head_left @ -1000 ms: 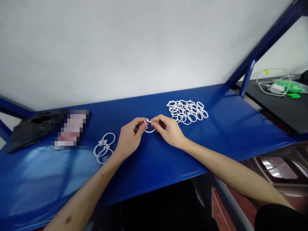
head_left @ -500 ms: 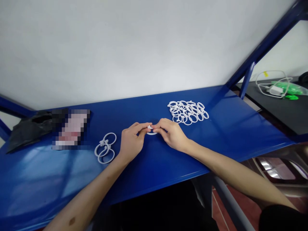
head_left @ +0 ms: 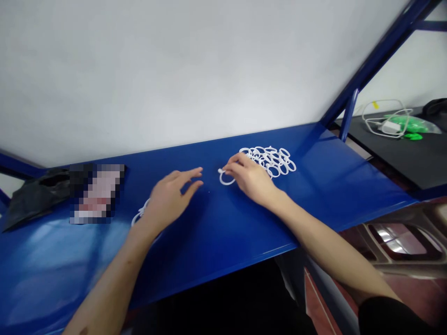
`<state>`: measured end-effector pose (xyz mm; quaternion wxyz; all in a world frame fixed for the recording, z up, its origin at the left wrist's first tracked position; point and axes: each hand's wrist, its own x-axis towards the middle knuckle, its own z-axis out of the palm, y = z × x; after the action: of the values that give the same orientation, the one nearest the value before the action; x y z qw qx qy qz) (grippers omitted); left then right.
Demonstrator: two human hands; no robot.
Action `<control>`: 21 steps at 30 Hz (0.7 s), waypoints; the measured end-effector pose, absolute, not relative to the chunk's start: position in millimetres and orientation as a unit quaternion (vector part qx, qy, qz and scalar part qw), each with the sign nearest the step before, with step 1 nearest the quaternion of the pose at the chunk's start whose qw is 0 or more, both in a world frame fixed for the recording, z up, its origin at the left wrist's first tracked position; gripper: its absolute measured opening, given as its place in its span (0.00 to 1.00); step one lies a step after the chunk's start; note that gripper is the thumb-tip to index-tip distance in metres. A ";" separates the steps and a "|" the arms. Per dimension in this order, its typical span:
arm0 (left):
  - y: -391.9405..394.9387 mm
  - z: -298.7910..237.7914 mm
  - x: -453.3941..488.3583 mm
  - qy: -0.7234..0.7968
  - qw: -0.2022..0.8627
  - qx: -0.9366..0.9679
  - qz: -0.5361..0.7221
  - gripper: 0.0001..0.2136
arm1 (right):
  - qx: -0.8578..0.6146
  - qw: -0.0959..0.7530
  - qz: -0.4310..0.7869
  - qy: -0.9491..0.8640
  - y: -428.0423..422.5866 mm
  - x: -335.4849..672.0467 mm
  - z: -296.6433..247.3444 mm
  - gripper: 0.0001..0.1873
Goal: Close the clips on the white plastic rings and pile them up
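Note:
A white plastic ring [head_left: 227, 182] with a small knob hangs from the pinched fingertips of my right hand [head_left: 252, 176], just left of the ring pile. My left hand [head_left: 171, 195] holds nothing, its thumb and fingers apart over the blue surface. Behind my right hand lies a pile of several similar white rings [head_left: 279, 163], partly covered by that hand. A smaller group of white rings [head_left: 139, 214] at the left is mostly hidden beneath my left hand and wrist.
On the left of the blue tabletop [head_left: 216, 251] lie a black plastic bag [head_left: 38, 200] and a blurred-out flat packet [head_left: 101, 190]. A black surface at the right bears a white cable [head_left: 366, 118] and a green item in clear plastic [head_left: 412, 123]. A white wall stands behind.
My hands have come apart. The left has let go of the ring, opened and moved left over the small group; the right has carried the ring slightly up toward the pile.

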<state>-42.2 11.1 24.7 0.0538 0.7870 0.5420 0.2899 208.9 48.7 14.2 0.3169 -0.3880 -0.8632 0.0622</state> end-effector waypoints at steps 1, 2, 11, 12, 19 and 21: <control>13.8 30.1 -54.4 0.567 0.029 0.779 0.266 0.16 | -0.420 0.312 0.041 -0.851 55.2 220.1 18.2 0.14; 16.3 34.8 -67.9 0.589 0.012 0.773 0.236 0.15 | -0.452 0.298 0.027 -0.840 61.7 232.7 22.2 0.13; 25.3 30.8 -157.7 0.664 0.122 0.736 0.049 0.20 | -0.549 0.218 0.081 -0.803 85.8 302.0 37.1 0.07; 25.7 29.1 -159.0 0.661 0.137 0.736 0.050 0.20 | -0.552 0.210 0.080 -0.803 86.2 302.0 36.2 0.08; 35.0 18.9 -149.9 0.638 0.148 0.753 0.066 0.16 | -0.556 0.215 0.055 -0.801 86.1 295.1 32.1 0.09; 37.7 14.6 -147.5 0.642 0.136 0.751 0.072 0.12 | -0.554 0.228 0.035 -0.800 84.1 292.5 32.8 0.09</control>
<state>-147.5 37.7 14.6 0.1358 0.7514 0.6416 0.0724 292.5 84.1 32.8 0.2284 -0.5542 -0.7997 0.0353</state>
